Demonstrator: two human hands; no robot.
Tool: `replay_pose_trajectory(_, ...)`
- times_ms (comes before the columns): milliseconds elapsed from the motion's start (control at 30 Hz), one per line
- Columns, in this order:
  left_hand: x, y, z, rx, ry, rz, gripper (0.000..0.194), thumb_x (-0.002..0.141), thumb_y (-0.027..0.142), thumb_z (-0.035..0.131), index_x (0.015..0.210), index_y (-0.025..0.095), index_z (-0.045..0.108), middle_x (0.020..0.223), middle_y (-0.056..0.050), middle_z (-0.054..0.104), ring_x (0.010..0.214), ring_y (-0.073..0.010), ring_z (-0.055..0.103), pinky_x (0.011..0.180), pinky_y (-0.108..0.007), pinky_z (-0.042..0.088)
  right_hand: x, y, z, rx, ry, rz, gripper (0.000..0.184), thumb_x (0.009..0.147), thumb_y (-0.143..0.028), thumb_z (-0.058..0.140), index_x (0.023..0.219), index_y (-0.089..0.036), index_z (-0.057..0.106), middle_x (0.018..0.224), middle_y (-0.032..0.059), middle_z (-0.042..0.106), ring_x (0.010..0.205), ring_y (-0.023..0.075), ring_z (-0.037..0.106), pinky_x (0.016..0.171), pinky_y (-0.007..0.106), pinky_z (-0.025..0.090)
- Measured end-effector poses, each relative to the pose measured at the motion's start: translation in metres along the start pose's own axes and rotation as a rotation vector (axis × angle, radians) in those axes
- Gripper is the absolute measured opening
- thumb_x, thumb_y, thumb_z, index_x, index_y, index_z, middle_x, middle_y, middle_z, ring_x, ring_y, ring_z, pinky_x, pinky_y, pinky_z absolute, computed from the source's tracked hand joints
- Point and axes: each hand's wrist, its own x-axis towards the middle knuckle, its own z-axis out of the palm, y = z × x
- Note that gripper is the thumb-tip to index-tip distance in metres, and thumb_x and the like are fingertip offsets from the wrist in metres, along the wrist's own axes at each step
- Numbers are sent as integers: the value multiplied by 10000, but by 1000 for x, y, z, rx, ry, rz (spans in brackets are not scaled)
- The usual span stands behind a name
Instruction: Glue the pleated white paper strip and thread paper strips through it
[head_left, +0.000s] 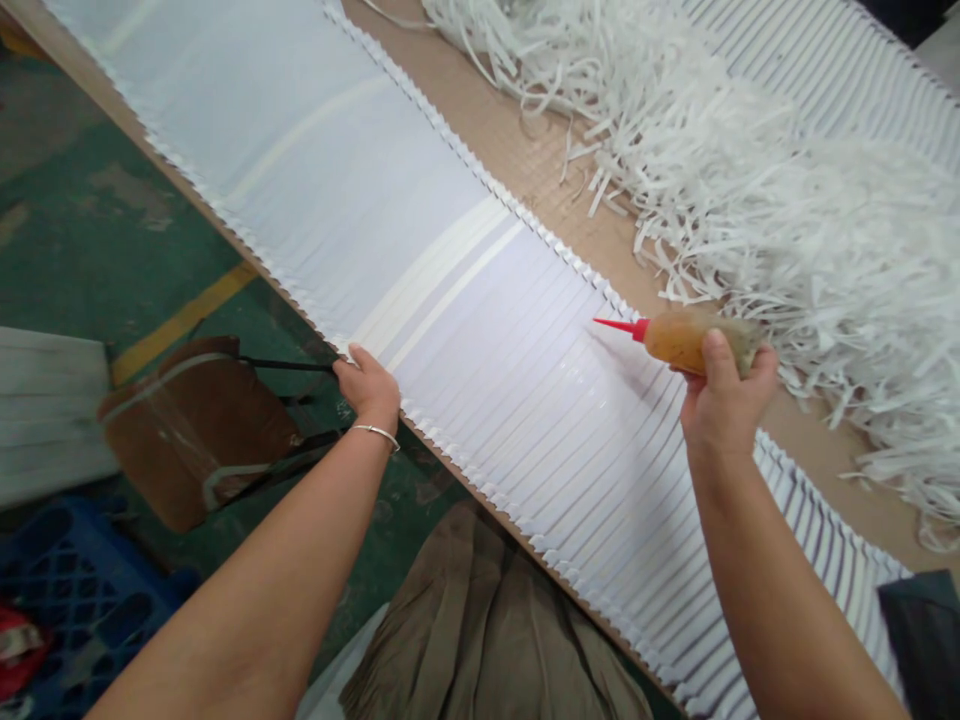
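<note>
This looks like a workshop or small factory floor. The scuffed green floor [67,230] carries 1 painted yellow line [180,325], and a blue plastic pallet [82,570] lies beyond the bench's [495,110] near edge. Loose white strips [750,170] pile along its far side, beside 1 long ridged white sheet [487,330].

The white strips [517,400] are brightly lit, with shiny spots. Soft shadows are cast. The floor [71,260] is left dim and blurry.
</note>
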Motion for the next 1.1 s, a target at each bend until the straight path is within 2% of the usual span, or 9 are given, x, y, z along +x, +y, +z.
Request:
replay_pose_trajectory(67, 1, -1, 1, -3, 4, -8, 215, 1071, 317, 361, 980, 193, 511, 1154, -228, 706, 1196, -336, 682, 1079, -496, 495, 27, 11, 9, 86, 7, 83, 503, 778, -495, 803, 1089, -254, 491, 1050, -3, 615, 841, 163, 674, 676, 350, 630)
replay_pose_trajectory(167, 3, -2, 3, -7, 13, -20, 210, 1063, 331, 369, 950, 208, 496, 1136, -217, 708, 1192, -337, 680, 1087, -505, 491, 52, 23, 18, 117, 13, 132, 491, 736, -431, 821, 1030, -247, 474, 1015, 0, 606, 792, 146, 665, 575, 261, 569)
replay_pose_trajectory(300, 3, -3, 4, -27, 26, -14, 215, 1052, 350, 370, 945, 214, 498, 1132, -219, 708, 1191, -338, 675, 1088, -513, 490, 67, 31, 24, 85, 23, 161, 571, 647, -369, 861, 1019, -255, 442, 1068, 31, 600, 826, 158, 668, 551, 237, 514)
replay_pose_trajectory(467, 1, -1, 2, -43, 23, -17, 221, 1049, 369, 368, 938, 226, 496, 1097, -198, 710, 1189, -325, 674, 1084, -495, 500, 70, 34, 28, 38, 21, 166, 608, 603, -405, 863, 1015, -250, 443, 1045, 38, 596, 804, 169, 657, 526, 250, 498)
replay_pose_trajectory(600, 1, -2, 2, -16, 18, -18, 221, 1062, 349, 359, 938, 221, 490, 1108, -199, 704, 1183, -316, 683, 1074, -473, 507, 55, 31, 27, 31, -4, 161, 594, 633, -432, 870, 1025, -241, 467, 996, 18, 598, 786, 164, 656, 534, 260, 529)
replay_pose_trajectory(800, 1, -3, 3, -18, 11, -3, 231, 1077, 327, 349, 977, 200, 515, 1150, -216, 705, 1193, -319, 682, 1076, -471, 496, 11, 19, 22, 72, -78, 132, 560, 700, -497, 871, 1042, -234, 513, 978, -12, 614, 774, 148, 659, 558, 278, 587)
replay_pose_trajectory(1100, -2, -2, 1, -16, -1, -5, 252, 1096, 332, 353, 1040, 176, 542, 1168, -220, 714, 1188, -309, 693, 1065, -447, 507, -57, 22, 8, -33, -130, 138, 589, 719, -531, 869, 1103, -228, 541, 987, -14, 615, 844, 147, 632, 755, 331, 586)
